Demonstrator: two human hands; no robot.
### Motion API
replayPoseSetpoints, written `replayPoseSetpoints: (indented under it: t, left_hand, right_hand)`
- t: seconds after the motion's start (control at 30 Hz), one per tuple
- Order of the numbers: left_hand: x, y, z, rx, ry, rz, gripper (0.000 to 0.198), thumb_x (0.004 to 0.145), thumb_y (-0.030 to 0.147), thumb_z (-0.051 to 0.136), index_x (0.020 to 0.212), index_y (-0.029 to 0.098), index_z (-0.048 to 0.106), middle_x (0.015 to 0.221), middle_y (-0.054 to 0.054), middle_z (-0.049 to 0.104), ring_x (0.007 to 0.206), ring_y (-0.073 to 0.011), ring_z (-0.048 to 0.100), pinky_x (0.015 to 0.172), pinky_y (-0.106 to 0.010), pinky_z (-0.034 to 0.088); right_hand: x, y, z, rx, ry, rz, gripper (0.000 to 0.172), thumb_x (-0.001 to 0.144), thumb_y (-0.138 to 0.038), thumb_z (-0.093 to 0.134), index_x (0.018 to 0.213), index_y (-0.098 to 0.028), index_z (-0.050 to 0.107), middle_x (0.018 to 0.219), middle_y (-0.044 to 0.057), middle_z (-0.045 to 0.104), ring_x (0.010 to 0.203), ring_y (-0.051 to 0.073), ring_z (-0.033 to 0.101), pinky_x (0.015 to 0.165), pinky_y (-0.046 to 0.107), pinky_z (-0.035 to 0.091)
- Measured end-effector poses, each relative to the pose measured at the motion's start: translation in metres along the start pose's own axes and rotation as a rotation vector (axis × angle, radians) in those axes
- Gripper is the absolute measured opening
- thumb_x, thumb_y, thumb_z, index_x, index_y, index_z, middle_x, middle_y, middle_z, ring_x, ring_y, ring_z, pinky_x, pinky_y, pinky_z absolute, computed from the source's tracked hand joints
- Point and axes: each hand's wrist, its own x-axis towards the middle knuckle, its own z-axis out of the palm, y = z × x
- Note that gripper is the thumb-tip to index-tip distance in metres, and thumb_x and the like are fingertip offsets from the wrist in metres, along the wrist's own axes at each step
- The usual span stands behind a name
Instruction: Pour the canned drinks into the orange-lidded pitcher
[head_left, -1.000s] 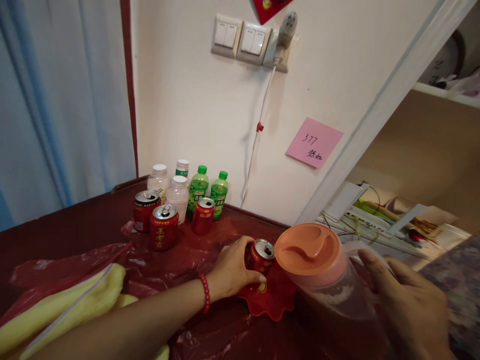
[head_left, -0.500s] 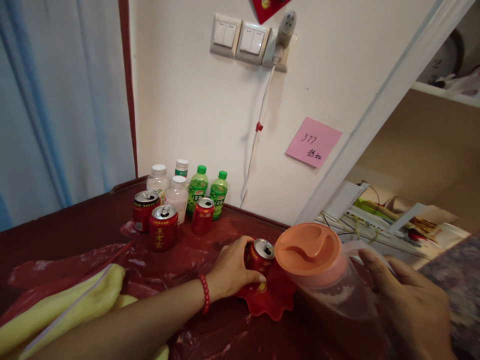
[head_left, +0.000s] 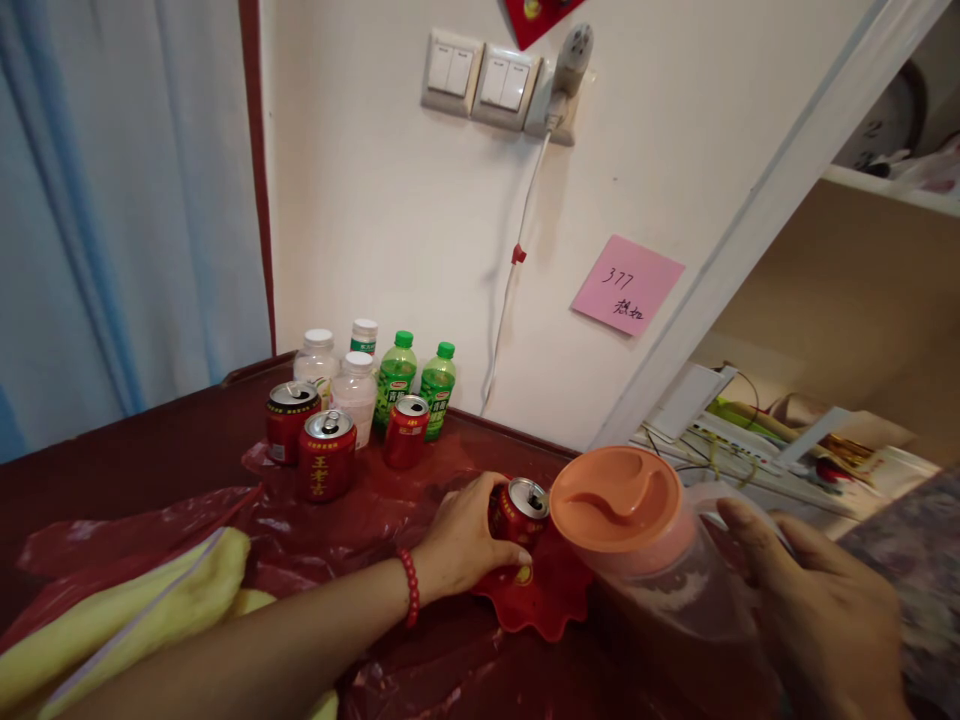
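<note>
Centre right of the frame, a red can [head_left: 519, 518] stands upright over a scalloped red mat [head_left: 544, 610]; its top is opened, contents not visible. Just beside it, at lower right, is a translucent jug [head_left: 675, 600] under an orange lid [head_left: 616, 500]; whether it holds liquid cannot be determined, nor whether it touches the can. Left of centre on the bench [head_left: 187, 425] stand three further cans [head_left: 328, 468], two green bottles [head_left: 395, 385] and three white-capped bottles [head_left: 355, 398]. The left hand [head_left: 461, 545] has its grip curled around the can, thumb at the near side, far fingers hidden. The right hand [head_left: 825, 590] has its grip closed about the jug's handle. Against the frame half a second earlier, no displacement of can, jug or either hand is noted.
</note>
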Motion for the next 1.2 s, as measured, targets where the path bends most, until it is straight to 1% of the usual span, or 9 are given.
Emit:
replayPoseSetpoints:
  t: [0.2, 0.37, 0.63, 0.83, 0.93, 1.07, 1.2]
  left_hand:
    - [-0.0002, -0.0005, -0.0002, 0.006, -0.001, 0.003, 0.079, 0.059, 0.028, 0.095, 0.128, 0.024, 0.057, 0.132, -0.007, 0.068, 0.121, -0.0332, 0.061, 0.102, -0.044, 0.044]
    - [0.0005, -0.0015, -0.0001, 0.005, 0.003, 0.007, 0.080, 0.058, 0.028, 0.095, 0.128, 0.023, 0.056, 0.131, -0.007, 0.068, 0.120, -0.0328, 0.061, 0.102, -0.044, 0.044]
    - [-0.0002, -0.0021, 0.0008, -0.001, 0.011, 0.011, 0.078, 0.059, 0.029, 0.095, 0.127, 0.024, 0.057, 0.131, -0.006, 0.068, 0.120, -0.0323, 0.061, 0.102, -0.044, 0.044]
    - [-0.0003, -0.0014, 0.0002, 0.009, 0.009, 0.010, 0.079, 0.058, 0.029, 0.095, 0.127, 0.024, 0.058, 0.130, -0.007, 0.069, 0.119, -0.0327, 0.061, 0.101, -0.043, 0.045]
    - [-0.0006, -0.0018, 0.0004, 0.007, 0.008, 0.011, 0.079, 0.059, 0.029, 0.094, 0.128, 0.024, 0.057, 0.130, -0.007, 0.069, 0.119, -0.0328, 0.061, 0.102, -0.044, 0.045]
    - [-0.0013, -0.0003, -0.0002, 0.012, 0.009, 0.000, 0.079, 0.059, 0.030, 0.094, 0.129, 0.023, 0.057, 0.131, -0.007, 0.068, 0.120, -0.0343, 0.060, 0.102, -0.046, 0.045]
    - [-0.0007, 0.0005, -0.0005, 0.011, 0.003, 0.011, 0.079, 0.059, 0.029, 0.094, 0.128, 0.023, 0.057, 0.131, -0.008, 0.068, 0.120, -0.0341, 0.061, 0.103, -0.046, 0.045]
  right_hand:
    - [0.0010, 0.0018, -0.0010, 0.001, 0.000, -0.013, 0.062, 0.073, -0.078, 0.069, 0.087, -0.017, 0.067, 0.068, -0.001, 0.051, 0.070, 0.016, 0.043, 0.053, 0.021, 0.035]
    - [0.0008, 0.0018, -0.0013, -0.013, 0.005, -0.020, 0.061, 0.075, -0.078, 0.068, 0.079, -0.018, 0.061, 0.065, -0.001, 0.046, 0.068, 0.016, 0.041, 0.052, 0.021, 0.033]
    - [-0.0006, -0.0021, -0.0007, -0.035, 0.015, -0.043, 0.057, 0.077, -0.075, 0.066, 0.078, -0.018, 0.060, 0.064, -0.001, 0.045, 0.068, 0.016, 0.040, 0.054, 0.022, 0.032]
    - [-0.0008, -0.0012, -0.0002, -0.014, 0.010, -0.007, 0.061, 0.075, -0.078, 0.068, 0.083, -0.017, 0.065, 0.066, -0.001, 0.048, 0.068, 0.016, 0.042, 0.054, 0.023, 0.033]
    - [-0.0004, -0.0007, -0.0004, -0.020, 0.013, -0.022, 0.063, 0.075, -0.079, 0.068, 0.083, -0.017, 0.066, 0.066, -0.001, 0.048, 0.068, 0.016, 0.041, 0.054, 0.022, 0.033]
    - [0.0008, 0.0005, -0.0007, -0.019, 0.013, -0.039, 0.062, 0.075, -0.078, 0.069, 0.085, -0.017, 0.068, 0.066, -0.001, 0.051, 0.068, 0.017, 0.043, 0.053, 0.023, 0.034]
    - [0.0013, 0.0024, -0.0007, -0.013, 0.017, -0.060, 0.060, 0.078, -0.075, 0.069, 0.086, -0.016, 0.067, 0.064, -0.001, 0.049, 0.062, 0.016, 0.042, 0.051, 0.023, 0.032]
